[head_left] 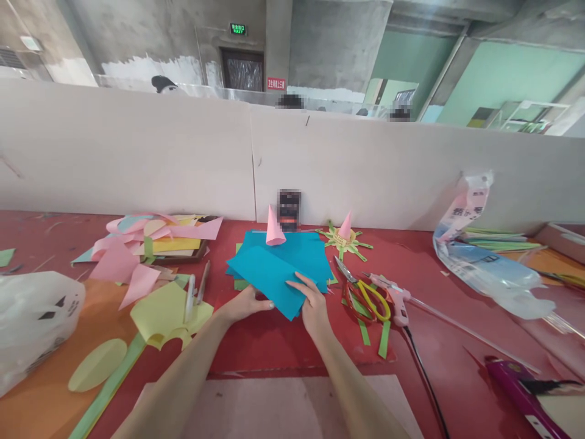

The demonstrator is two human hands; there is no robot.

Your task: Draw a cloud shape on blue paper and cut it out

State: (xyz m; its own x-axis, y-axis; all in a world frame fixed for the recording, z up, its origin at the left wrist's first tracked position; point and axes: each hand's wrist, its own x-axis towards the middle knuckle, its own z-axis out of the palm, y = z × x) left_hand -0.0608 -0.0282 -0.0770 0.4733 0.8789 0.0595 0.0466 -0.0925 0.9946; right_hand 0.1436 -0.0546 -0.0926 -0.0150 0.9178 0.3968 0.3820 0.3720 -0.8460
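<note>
A sheet of blue paper (265,277) lies slanted between my two hands, above a stack of more blue sheets (315,253). At its lower left edge is my left hand (244,305), thumb stretched along the edge and fingers partly hidden under the paper. My right hand (313,305) grips the right corner, fingers on the top face and thumb out of sight. A pink paper cone (274,228) stands on the back of the stack. Right of it, a second pink cone (346,227) sits in a woven yellow ring with green paper strips around it.
To the right lie yellow-handled scissors (372,299), a pink glue gun (397,299) with a cord, and a purple tool (516,390). Paper scraps (123,256) and a white plastic bag (36,317) occupy the left. A white partition (137,158) closes off the back.
</note>
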